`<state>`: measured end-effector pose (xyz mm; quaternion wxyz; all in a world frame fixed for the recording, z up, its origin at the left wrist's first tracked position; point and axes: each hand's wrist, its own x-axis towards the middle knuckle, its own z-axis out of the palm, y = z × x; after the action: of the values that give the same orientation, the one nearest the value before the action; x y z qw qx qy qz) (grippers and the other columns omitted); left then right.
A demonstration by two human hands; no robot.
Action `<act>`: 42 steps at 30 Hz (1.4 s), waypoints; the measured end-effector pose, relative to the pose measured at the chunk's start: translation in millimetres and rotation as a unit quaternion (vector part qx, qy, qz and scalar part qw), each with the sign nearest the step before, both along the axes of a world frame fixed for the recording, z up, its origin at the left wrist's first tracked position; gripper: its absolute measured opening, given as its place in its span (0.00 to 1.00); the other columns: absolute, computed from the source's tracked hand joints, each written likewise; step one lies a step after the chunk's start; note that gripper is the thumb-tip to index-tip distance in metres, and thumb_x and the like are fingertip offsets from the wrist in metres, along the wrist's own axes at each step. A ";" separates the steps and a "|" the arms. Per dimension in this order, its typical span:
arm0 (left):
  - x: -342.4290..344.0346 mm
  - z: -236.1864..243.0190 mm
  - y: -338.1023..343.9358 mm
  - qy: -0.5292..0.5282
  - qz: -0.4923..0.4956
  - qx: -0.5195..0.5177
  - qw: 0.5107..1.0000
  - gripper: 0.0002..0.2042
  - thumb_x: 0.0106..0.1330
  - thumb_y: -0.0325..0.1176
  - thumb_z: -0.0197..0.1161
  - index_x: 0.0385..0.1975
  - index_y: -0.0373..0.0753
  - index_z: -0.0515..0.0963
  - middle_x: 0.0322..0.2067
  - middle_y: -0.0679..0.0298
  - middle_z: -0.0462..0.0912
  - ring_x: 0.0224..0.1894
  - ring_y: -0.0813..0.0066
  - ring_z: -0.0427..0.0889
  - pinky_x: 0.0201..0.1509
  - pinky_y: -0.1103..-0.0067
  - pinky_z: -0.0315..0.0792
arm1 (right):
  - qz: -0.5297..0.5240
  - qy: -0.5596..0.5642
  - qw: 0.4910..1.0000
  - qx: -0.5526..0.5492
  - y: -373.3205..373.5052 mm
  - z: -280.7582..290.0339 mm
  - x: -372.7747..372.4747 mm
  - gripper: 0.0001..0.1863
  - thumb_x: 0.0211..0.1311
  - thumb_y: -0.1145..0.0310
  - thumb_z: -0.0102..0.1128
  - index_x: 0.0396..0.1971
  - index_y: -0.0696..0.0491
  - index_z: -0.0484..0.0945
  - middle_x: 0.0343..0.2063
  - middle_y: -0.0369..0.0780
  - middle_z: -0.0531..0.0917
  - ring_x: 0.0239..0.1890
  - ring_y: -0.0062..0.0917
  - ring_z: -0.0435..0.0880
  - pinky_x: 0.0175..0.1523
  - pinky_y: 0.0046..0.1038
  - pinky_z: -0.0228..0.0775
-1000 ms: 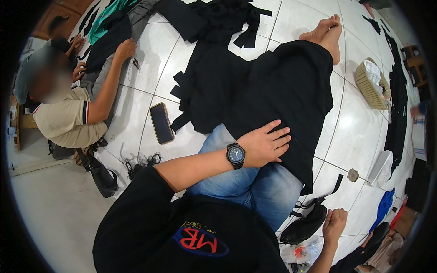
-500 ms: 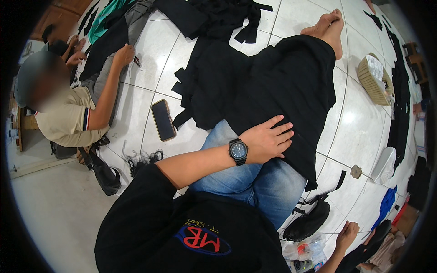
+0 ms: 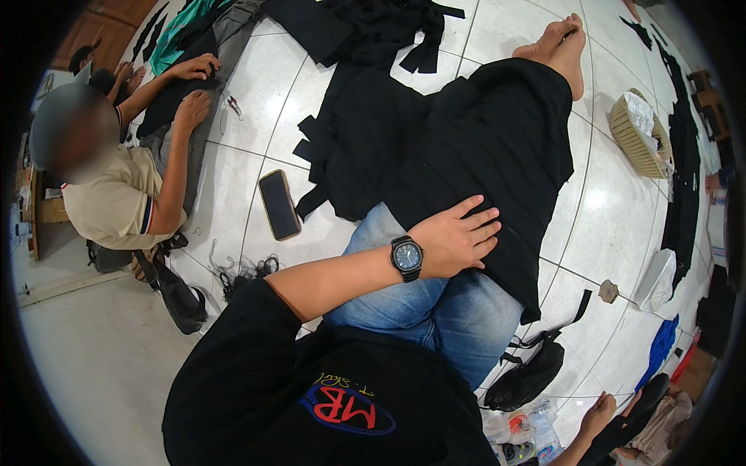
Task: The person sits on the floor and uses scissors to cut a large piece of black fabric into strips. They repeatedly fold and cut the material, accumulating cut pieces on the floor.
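My left hand [image 3: 458, 237] lies flat on a black cloth [image 3: 466, 155] spread over my lap and legs, its fingers apart. A black watch is on that wrist. The cloth has strip-like ends at its left side, and more black fabric [image 3: 365, 27] is heaped beyond it. At the lower right, well away from the cloth, my right hand [image 3: 598, 418] is raised with curled fingers. Whatever it may hold cannot be made out. Near it are a black waist bag [image 3: 526, 378] and some clear plastic packaging [image 3: 528, 431].
A phone [image 3: 279, 205] lies on the tiles to the left. Beyond it, a person in a beige shirt [image 3: 109, 202] handles dark cloth, with small red-handled snips [image 3: 234, 106] nearby. A woven basket [image 3: 637, 140] and a white plastic bag [image 3: 657, 281] are to the right.
The other person's hands have moved onto the dark cloth, away from the snips. My right hand has turned and shifted slightly lower. My left hand has stayed in place.
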<state>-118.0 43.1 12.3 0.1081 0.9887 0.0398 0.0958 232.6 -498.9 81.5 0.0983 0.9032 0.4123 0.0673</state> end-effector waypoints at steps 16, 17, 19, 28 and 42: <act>-24.9 12.0 -8.0 -0.143 -0.020 -0.058 0.988 0.08 0.56 0.29 0.63 0.36 0.38 0.82 0.40 0.64 0.83 0.45 0.68 0.82 0.58 0.69 0.73 | -0.484 0.029 0.804 0.344 -165.7 48.1 111.3 0.25 0.74 0.52 0.52 0.23 0.58 0.75 0.12 0.38 0.68 0.12 0.25 0.62 0.19 0.31 0.52; -34.7 13.6 -1.6 -0.184 0.009 -0.142 0.973 0.09 0.54 0.26 0.63 0.36 0.38 0.82 0.39 0.63 0.83 0.44 0.67 0.82 0.56 0.68 0.75 | -0.418 0.102 0.811 0.397 -163.1 62.0 123.6 0.25 0.72 0.44 0.53 0.26 0.53 0.79 0.12 0.30 0.63 0.12 0.13 0.57 0.17 0.25 0.47; -52.9 52.7 15.2 -0.217 0.125 -0.155 0.956 0.15 0.51 0.18 0.60 0.40 0.37 0.81 0.32 0.64 0.83 0.40 0.69 0.83 0.51 0.68 0.77 | -0.400 0.197 0.755 0.480 -44.1 -0.2 80.0 0.22 0.72 0.47 0.54 0.25 0.48 0.75 0.12 0.27 0.60 0.12 0.13 0.56 0.16 0.23 0.44; -138.0 68.8 53.5 -0.364 0.464 -0.193 0.784 0.27 0.61 0.22 0.58 0.63 0.34 0.67 0.63 0.54 0.71 0.68 0.60 0.66 0.71 0.63 0.57 | -0.081 0.551 0.647 0.520 277.6 42.1 -63.9 0.20 0.79 0.54 0.40 0.26 0.49 0.67 0.22 0.32 0.68 0.25 0.15 0.70 0.22 0.18 0.67; -103.2 75.6 3.9 -0.224 0.315 -0.297 0.873 0.07 0.48 0.26 0.76 0.25 0.39 0.83 0.42 0.60 0.82 0.54 0.56 0.78 0.59 0.66 0.70 | 0.030 0.927 0.245 0.281 440.6 10.6 -291.7 0.34 0.77 0.51 0.41 0.67 0.66 0.62 0.71 0.50 0.62 0.74 0.35 0.58 0.76 0.34 0.46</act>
<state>-221.1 47.0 87.9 0.3668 0.7971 0.3509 0.3270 -59.0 -58.3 92.1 -0.6140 0.2992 0.2000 -0.7024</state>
